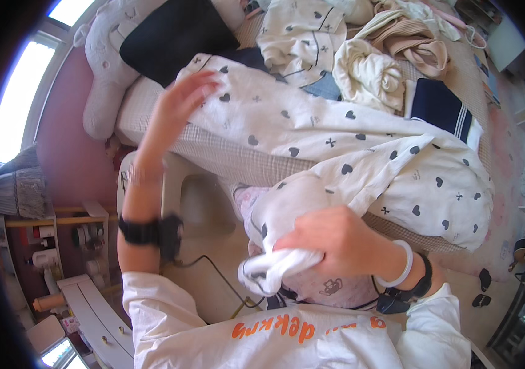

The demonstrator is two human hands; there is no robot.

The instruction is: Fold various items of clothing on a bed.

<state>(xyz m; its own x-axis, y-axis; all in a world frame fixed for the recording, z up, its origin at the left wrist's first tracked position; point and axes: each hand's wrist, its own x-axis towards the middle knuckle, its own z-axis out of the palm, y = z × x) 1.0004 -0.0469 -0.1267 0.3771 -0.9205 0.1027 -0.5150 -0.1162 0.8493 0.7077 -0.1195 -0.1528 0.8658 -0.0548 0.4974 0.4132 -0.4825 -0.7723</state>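
Garment (336,135) lies lengthwise left-right; right hand (336,243) grips its hem, left hand (173,111) rests flat, released.

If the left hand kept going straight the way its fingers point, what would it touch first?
The left hand points up and right; its fingertips already sit at the white heart-print garment, so that comes first. Depth is uncertain here.

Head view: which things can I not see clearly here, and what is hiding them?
- Right hand: its fingertips are buried in the bunched end of the white heart-print garment.
- Left hand: blurred, so its touch on the garment is uncertain.
- Navy striped cloth: mostly covered by the garment.
- Small items on the shelf: too small and bent near the fisheye rim.
- Dark pillow: cut off by the top edge.
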